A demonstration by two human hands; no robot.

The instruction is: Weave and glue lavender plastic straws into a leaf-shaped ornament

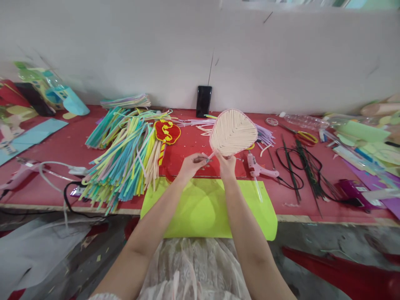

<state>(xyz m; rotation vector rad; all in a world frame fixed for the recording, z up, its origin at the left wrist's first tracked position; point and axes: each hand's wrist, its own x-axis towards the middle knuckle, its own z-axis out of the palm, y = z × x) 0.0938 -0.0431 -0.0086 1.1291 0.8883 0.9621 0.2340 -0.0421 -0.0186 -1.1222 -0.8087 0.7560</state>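
A leaf-shaped fan (233, 132) of cream pipe cleaners with a pink rim is held up over the table, tilted to the right. My right hand (225, 162) is closed around its lower edge, where the handle joins. The fingers of my left hand (195, 163) pinch the short pink handle (210, 156) at its lower left end. Just right of my hands lies a pink hot glue gun (259, 167) with a clear glue stick in its back. A smaller red and yellow pipe-cleaner fan (167, 132) rests to the left.
A large pile of coloured pipe cleaners (120, 154) covers the left of the red table (184, 160). A lime-green sheet (200, 208) hangs over the front edge. A black phone (203, 101) leans on the wall. Scissors (304, 136), dark wires (308, 171) and a purple device (359, 193) lie right.
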